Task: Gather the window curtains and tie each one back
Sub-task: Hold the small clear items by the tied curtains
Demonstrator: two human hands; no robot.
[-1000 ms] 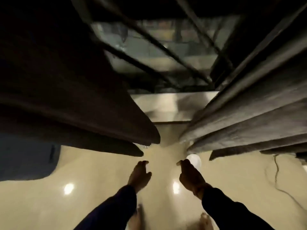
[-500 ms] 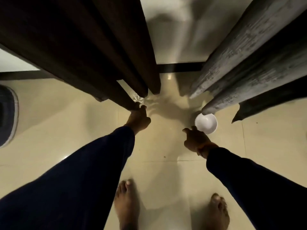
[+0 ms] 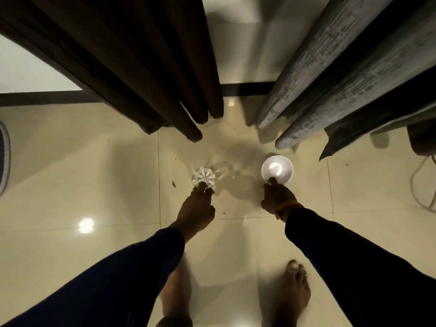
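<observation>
A dark brown curtain (image 3: pixel 132 62) hangs at the upper left, its hem just above the floor. A grey textured curtain (image 3: pixel 330 74) hangs at the upper right. Between their hems, on the tiled floor, stand a clear cut glass (image 3: pixel 204 178) and a small white bowl (image 3: pixel 277 170). My left hand (image 3: pixel 198 206) reaches down with its fingertips on the near rim of the glass. My right hand (image 3: pixel 278 200) has its fingers on the near rim of the bowl. Neither hand touches a curtain.
Glossy cream floor tiles (image 3: pixel 94 175) with a dark skirting strip (image 3: pixel 245 88) under the window. A cable (image 3: pixel 422 185) loops on the floor at the right. A round dark object (image 3: pixel 3 161) sits at the left edge. My bare feet (image 3: pixel 295 293) stand below.
The view tilted down from the window to the floor. Both hands dropped lower, and now the left touches the glass and the right touches the bowl.
</observation>
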